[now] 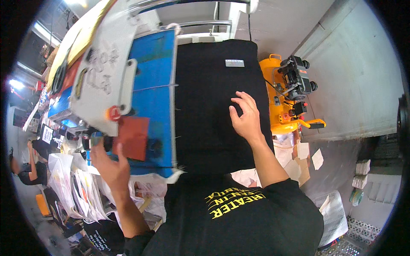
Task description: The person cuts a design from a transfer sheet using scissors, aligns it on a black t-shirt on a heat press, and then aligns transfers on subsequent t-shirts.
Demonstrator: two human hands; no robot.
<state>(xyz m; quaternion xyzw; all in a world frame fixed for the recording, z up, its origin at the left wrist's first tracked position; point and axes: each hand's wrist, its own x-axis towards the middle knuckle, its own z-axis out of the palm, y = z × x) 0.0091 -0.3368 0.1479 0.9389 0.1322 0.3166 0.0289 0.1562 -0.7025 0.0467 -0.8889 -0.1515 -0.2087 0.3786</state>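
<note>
A black garment point(213, 102) lies flat on the worktop beneath the right hand point(244, 117), its long axis running away from the person, the small grey label point(234, 63) at the far end. The right grip is open, fingers spread, fingertips resting on the cloth. The left hand point(109, 164), loosely open, touches the heat press point(106, 81) near its rust-red pad point(133, 137).

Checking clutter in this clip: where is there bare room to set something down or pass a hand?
Bare room lies on the black garment, between the small grey label and the right hand, and below that hand. The blue plate is bare above the red-brown pad. It is crowded at the left hand, among paper stacks.
</note>
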